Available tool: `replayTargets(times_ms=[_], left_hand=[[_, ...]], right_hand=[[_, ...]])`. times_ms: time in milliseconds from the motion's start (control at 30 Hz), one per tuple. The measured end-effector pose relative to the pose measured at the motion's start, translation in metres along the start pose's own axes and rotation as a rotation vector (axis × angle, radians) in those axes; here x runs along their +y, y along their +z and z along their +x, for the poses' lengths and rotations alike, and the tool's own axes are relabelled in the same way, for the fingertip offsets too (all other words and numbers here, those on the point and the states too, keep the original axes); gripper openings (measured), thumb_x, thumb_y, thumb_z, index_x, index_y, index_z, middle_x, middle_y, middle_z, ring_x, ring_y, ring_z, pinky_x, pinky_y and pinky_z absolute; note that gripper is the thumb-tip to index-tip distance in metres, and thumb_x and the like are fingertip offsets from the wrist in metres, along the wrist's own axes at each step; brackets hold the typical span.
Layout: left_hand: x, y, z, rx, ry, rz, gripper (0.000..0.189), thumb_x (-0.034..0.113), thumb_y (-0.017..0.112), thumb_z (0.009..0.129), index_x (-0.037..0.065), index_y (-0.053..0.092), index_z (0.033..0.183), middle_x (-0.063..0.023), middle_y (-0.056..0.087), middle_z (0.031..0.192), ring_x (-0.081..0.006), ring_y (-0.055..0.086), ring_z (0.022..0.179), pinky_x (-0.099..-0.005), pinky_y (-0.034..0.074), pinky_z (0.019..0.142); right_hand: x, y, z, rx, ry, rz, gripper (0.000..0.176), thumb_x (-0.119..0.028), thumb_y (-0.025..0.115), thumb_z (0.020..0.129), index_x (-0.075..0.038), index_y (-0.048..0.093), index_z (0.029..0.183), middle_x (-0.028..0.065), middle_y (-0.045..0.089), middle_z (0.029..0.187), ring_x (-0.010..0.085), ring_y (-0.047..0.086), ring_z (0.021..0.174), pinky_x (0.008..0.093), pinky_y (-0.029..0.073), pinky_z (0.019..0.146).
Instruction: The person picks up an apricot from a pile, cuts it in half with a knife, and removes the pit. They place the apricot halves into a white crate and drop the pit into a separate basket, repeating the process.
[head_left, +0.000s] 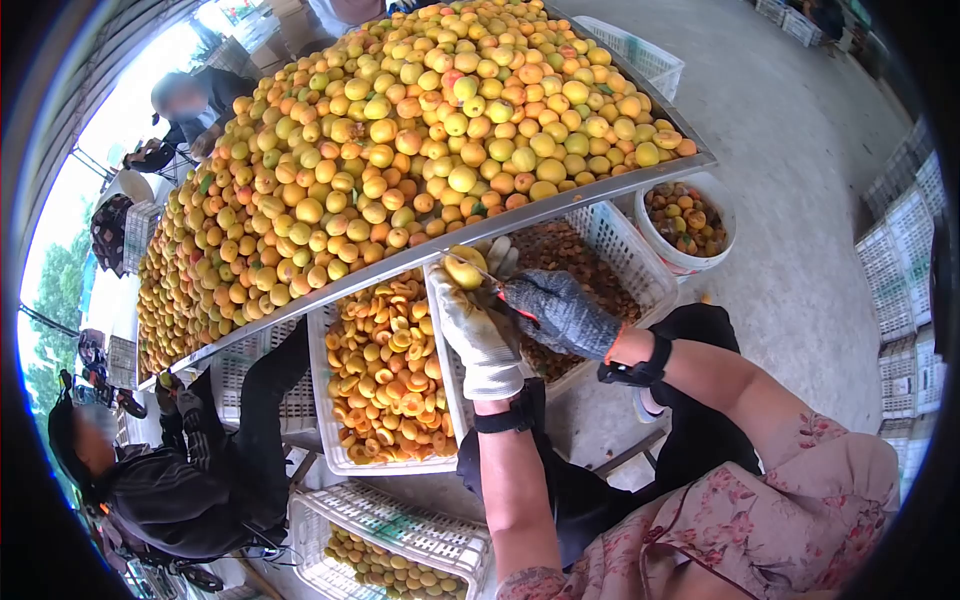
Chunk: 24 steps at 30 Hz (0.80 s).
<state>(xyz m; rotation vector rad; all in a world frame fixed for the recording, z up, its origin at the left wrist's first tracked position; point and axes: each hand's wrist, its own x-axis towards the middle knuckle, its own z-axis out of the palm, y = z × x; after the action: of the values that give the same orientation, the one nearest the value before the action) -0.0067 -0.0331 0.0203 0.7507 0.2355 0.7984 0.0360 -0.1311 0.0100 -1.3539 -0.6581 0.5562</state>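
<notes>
My left hand (475,330), in a white work glove, grips a yellow apricot (463,268) just in front of the metal table edge. In a grey knit glove, my right hand (562,312) is closed around a small knife (526,317) with a red and black handle. Its thin blade points at the apricot; whether it has cut in cannot be made out. Below and left of my hands is a white crate (385,467) full of halved apricots (390,370). Under my hands stands another white crate (655,285) holding brown pits (580,262), partly hidden by my hands.
A metal-rimmed table (590,188) bears a large heap of apricots (400,150). To the right stands a white bucket (728,240) of darker fruit. A tilted crate (400,530) with apricots lies low. A co-worker (170,500) sits at left. Crates (885,270) are stacked far right.
</notes>
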Motion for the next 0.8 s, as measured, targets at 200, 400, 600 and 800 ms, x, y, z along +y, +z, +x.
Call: replayTargets(times_ms=[200,400,600,800], left_hand=[[0.004,-0.002,0.002,0.029,-0.074,0.167,0.050,0.044,0.039,0.099,0.000,0.048,0.122,-0.0140,0.062,0.100,-0.0246,0.062,0.094,-0.0349,0.049,0.085],[0.003,0.005,0.003,-0.105,0.040,0.343,0.036,0.037,0.046,0.098,0.001,0.054,0.099,-0.0083,0.060,0.088,-0.0173,0.056,0.084,-0.0302,0.044,0.084],[-0.010,-0.001,0.005,-0.007,-0.009,0.241,0.053,0.052,0.047,0.094,0.002,0.051,0.112,-0.0094,0.062,0.091,-0.0208,0.056,0.094,-0.0348,0.045,0.086],[-0.024,-0.033,0.018,-0.030,-0.040,0.057,0.048,0.045,0.045,0.097,0.002,0.051,0.115,-0.0085,0.062,0.098,-0.0176,0.059,0.085,-0.0309,0.048,0.081]], right_hand=[[0.009,0.003,0.008,0.052,0.316,0.456,0.023,-0.028,0.060,0.093,-0.006,0.066,0.096,-0.0056,0.052,0.071,0.0030,0.044,0.063,0.0198,0.038,0.054],[0.003,-0.006,0.009,0.004,0.328,0.427,0.021,-0.028,0.061,0.092,-0.008,0.067,0.090,-0.0066,0.053,0.071,0.0016,0.042,0.062,0.0197,0.035,0.051],[0.006,-0.011,0.012,0.046,0.054,-0.028,0.028,-0.025,0.056,0.093,0.001,0.065,0.094,0.0124,0.065,0.076,0.0206,0.057,0.068,0.0345,0.045,0.066],[0.018,-0.010,0.015,0.043,-0.195,-0.328,0.031,-0.031,0.056,0.092,0.000,0.064,0.090,0.0201,0.063,0.079,0.0368,0.060,0.074,0.0402,0.046,0.064]])
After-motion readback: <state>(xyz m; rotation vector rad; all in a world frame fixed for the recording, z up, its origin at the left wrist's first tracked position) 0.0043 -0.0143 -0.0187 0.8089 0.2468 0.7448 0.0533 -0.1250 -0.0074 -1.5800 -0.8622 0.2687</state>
